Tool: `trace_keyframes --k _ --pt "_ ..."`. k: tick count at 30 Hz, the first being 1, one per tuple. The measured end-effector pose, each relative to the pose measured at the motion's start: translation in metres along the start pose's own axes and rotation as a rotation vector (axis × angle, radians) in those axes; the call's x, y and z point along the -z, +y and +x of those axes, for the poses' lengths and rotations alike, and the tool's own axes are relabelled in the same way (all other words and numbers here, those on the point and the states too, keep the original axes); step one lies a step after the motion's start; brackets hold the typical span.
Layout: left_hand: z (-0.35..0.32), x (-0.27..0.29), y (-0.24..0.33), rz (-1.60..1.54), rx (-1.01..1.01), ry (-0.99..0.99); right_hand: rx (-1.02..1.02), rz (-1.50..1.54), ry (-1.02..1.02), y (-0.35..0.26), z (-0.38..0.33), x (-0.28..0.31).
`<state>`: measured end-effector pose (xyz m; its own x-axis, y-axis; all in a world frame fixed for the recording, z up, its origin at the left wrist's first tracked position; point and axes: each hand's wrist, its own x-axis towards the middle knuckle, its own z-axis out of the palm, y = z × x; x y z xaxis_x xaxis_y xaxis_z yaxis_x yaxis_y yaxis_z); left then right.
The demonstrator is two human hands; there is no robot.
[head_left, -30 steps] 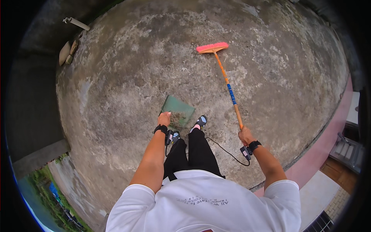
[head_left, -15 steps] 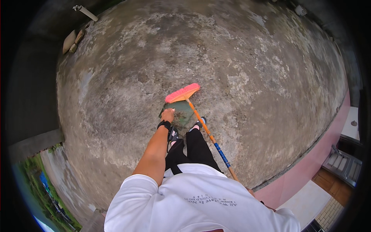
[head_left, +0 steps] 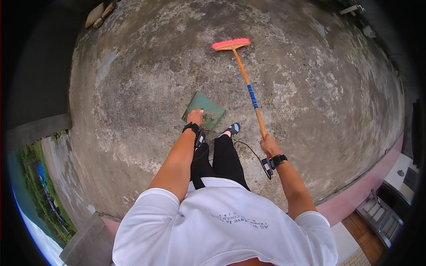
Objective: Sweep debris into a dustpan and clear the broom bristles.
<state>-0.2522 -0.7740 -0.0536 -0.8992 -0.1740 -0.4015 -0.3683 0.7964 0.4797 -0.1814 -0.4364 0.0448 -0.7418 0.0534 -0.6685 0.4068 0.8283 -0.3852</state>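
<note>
My right hand point(head_left: 270, 146) is closed around the upper end of the broom point(head_left: 252, 97). Its orange and wooden stick, with a blue band, leads away to an orange head with pink bristles that rests on the concrete ahead. The green dustpan point(head_left: 207, 102) is in front of my feet, with brown debris point(head_left: 211, 117) on it. Over it my left hand point(head_left: 195, 116) is closed on what seems to be its handle, mostly covered by the fingers. The broom head is well apart from the dustpan.
Stained, rough concrete floor point(head_left: 146, 88) spreads around me. A few stones point(head_left: 95, 17) are at the far left edge, and a white pipe point(head_left: 352, 9) shows at the far right. A pink wall edge point(head_left: 350, 199) runs along the right. My shoe point(head_left: 234, 129) is close to the dustpan.
The broom head has moved away from the dustpan, farther ahead and a little right. My right hand has come forward into view with the stick. The left hand still holds the dustpan.
</note>
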Motion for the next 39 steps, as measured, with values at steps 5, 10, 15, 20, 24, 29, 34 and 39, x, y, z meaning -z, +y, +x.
trace_keyframes --k 5,10,15,20,24,29,34,39 --pt "0.003 0.01 -0.005 -0.087 0.085 -0.09 -0.034 -0.098 -0.105 0.071 -0.141 -0.04" --pt "0.003 0.003 -0.02 0.027 -0.014 -0.11 -0.301 0.066 -0.227 0.066 -0.31 -0.03" --pt "0.001 0.0 -0.028 0.056 -0.226 -0.067 -0.339 0.295 -0.177 0.068 -0.358 -0.047" --pt "-0.009 -0.002 -0.03 0.107 -0.147 -0.169 -0.274 0.623 -0.009 0.081 -0.298 -0.086" --pt "-0.01 -0.002 -0.029 0.126 -0.209 -0.128 -0.341 0.671 -0.029 0.057 -0.173 -0.052" --pt "-0.006 0.007 0.001 0.025 -0.124 -0.21 -0.333 0.479 0.057 0.031 -0.049 0.011" --pt "0.002 -0.015 0.009 0.027 -0.249 -0.138 -0.356 0.359 0.055 0.051 -0.084 -0.014" --pt "0.008 -0.037 -0.003 0.133 -0.261 -0.285 -0.588 0.415 -0.134 0.06 -0.241 -0.092"
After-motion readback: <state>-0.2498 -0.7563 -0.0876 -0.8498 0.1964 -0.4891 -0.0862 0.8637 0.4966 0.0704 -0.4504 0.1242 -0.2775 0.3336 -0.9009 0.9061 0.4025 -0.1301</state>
